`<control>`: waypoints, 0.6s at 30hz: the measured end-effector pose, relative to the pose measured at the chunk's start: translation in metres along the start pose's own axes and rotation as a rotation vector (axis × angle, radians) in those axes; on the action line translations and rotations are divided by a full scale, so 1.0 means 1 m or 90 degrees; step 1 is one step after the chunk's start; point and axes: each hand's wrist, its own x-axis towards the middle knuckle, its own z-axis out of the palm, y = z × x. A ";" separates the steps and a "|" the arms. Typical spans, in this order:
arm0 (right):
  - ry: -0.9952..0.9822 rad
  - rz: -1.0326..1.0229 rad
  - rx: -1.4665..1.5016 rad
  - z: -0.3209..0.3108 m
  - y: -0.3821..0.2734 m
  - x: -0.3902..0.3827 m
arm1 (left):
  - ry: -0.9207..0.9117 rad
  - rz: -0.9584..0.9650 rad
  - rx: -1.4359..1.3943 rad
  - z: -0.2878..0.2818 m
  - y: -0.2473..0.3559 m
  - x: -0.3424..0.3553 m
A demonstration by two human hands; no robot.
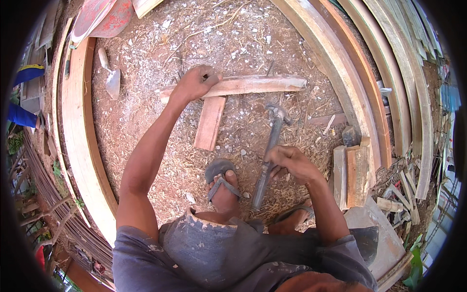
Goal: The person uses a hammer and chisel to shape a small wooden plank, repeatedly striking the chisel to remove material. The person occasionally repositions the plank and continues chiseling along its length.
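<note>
My left hand [198, 83] is closed over the left part of a rough wooden batten [258, 84] lying crosswise ahead of me. The undersides of its fingers are hidden. A nail [269, 68] stands up at the batten's right part, and another thin dark spike shows just behind my hand. Under the batten, a short flat board [210, 123] points back toward me. In my right hand [293, 164] is a claw hammer [270, 146], gripped around the middle of its grey handle. Its head is at the far end, near the batten but apart from it.
Long planks [80, 126] run along the left, and several long beams [335, 53] curve along the right. A trowel [113, 82] lies at upper left below a reddish basin [114, 19]. Short wood blocks [352, 175] stand at right. Shavings cover the ground around my sandalled feet.
</note>
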 end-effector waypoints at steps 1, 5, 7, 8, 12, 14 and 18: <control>0.033 -0.048 -0.084 0.008 0.016 0.007 | 0.088 0.027 -0.064 0.004 -0.007 -0.003; 0.210 -0.153 -0.307 0.038 0.051 0.013 | 0.598 0.180 -0.112 -0.003 -0.007 -0.030; 0.288 -0.167 -0.334 0.044 0.063 0.017 | 0.798 0.017 -0.062 -0.009 -0.025 -0.051; 0.304 -0.176 -0.287 0.041 0.078 0.024 | 0.766 -0.092 -0.212 -0.013 -0.029 -0.057; 0.328 -0.170 -0.091 0.051 0.089 0.030 | 0.601 -0.370 -0.670 -0.006 -0.071 -0.064; 0.329 -0.138 0.036 0.059 0.080 0.026 | 0.507 -0.430 -0.886 0.004 -0.072 -0.055; 0.322 -0.144 0.128 0.050 0.099 0.035 | 0.436 -0.445 -0.829 0.016 -0.070 -0.046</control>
